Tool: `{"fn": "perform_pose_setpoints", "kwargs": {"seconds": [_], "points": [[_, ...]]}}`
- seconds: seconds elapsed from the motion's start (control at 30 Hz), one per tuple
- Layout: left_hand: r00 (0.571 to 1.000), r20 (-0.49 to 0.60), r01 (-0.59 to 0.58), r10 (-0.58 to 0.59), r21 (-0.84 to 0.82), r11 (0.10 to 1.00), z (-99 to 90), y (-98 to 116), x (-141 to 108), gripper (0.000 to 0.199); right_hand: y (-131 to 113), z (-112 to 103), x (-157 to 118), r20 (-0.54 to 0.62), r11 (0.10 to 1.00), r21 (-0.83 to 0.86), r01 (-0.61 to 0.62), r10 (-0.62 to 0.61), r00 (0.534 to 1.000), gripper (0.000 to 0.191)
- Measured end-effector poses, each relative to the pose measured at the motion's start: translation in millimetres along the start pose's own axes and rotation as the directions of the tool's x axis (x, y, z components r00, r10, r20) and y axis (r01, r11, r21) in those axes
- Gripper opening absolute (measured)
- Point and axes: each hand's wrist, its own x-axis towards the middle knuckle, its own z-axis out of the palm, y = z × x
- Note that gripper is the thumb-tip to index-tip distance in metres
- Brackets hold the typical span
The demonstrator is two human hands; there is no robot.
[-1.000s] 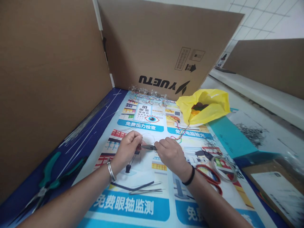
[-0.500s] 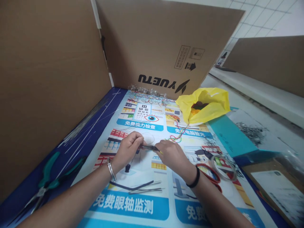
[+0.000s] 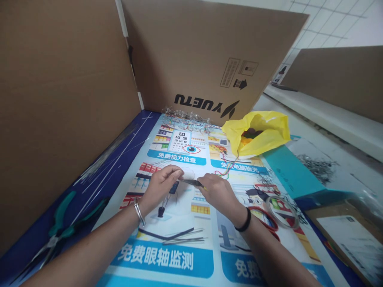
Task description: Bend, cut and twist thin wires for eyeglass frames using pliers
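Note:
My right hand [image 3: 220, 195] is wrapped round a pair of small pliers [image 3: 192, 182] with dark jaws and a bit of yellow handle showing. The jaws point left and reach the fingertips of my left hand [image 3: 164, 184]. Thumb and forefinger of that hand are pinched together on a thin wire [image 3: 194, 173], part of which curves in a faint loop above the pliers. Exactly where the jaws meet the wire is too small to tell. Below my hands, several short metal rods [image 3: 185, 238] lie on the printed poster sheet [image 3: 167, 263].
Large green-handled pliers [image 3: 61, 229] and long thin wires [image 3: 101, 159] lie at the left, beside a cardboard wall [image 3: 60, 99]. A yellow bag [image 3: 269, 123], a teal box [image 3: 281, 171], a red ring [image 3: 265, 219] and a clear tape roll [image 3: 283, 211] are at the right.
The pliers' jaws have dipped slightly and show more of their length beside my left fingertips. My right hand has shifted a little to the right; my left hand has hardly moved.

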Motion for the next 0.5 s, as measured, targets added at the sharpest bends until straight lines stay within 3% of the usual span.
{"fn": "perform_pose_setpoints", "kwargs": {"seconds": [0.17, 0.37, 0.5], "points": [[0.996, -0.009, -0.093, 0.094, 0.094, 0.991, -5.8, 1, 4, 0.023, 4, 3, 0, -0.024, 1.000, -0.006, -0.014, 0.014, 1.000, 0.011], [0.997, -0.068, 0.039, -0.033, 0.090, 0.995, -7.6, -3, 8, 0.023, 6, 15, 0, -0.104, 1.000, 0.031, 0.005, -0.002, 0.995, 0.009], [0.982, -0.150, 0.131, -0.118, 0.082, 0.988, -7.9, -10, 9, 0.024, 7, 20, -1, -0.307, 0.998, 0.058, 0.032, -0.012, 0.952, 0.014]]}}
